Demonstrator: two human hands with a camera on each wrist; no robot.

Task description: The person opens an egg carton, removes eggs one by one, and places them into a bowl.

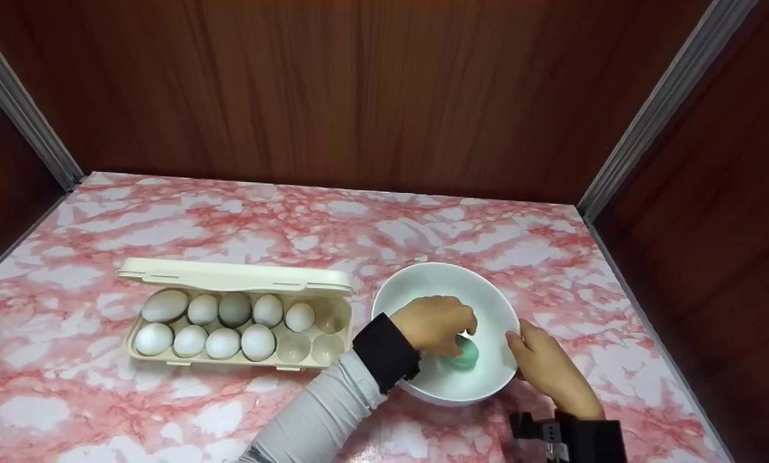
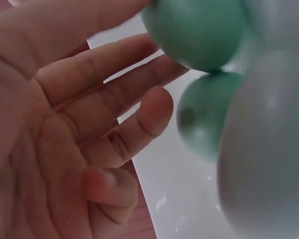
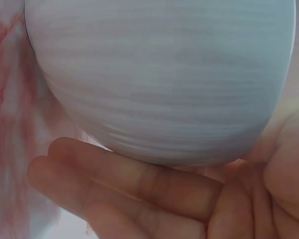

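Eggs counted: nine in the carton, green ones in the bowl

Head view: one cream egg carton lies open on the pink marbled table, left of one white bowl. Nine pale eggs sit in its twelve cups, five in the back row and four in the front; three cups at the right end are bare. The left hand reaches down inside the bowl with fingers bent over a green egg on the bowl's floor; from here I cannot tell whether it grips. The right hand rests against the bowl's outer right wall.

Left wrist view: the left hand shows its fingers nearly straight and slack, gripping nothing. Two green eggs lie just beside the fingertips, one above the other, with a paler rounded form close to the lens.

Right wrist view: the right hand has straight fingers laid under the bowl's curved outside, touching it.
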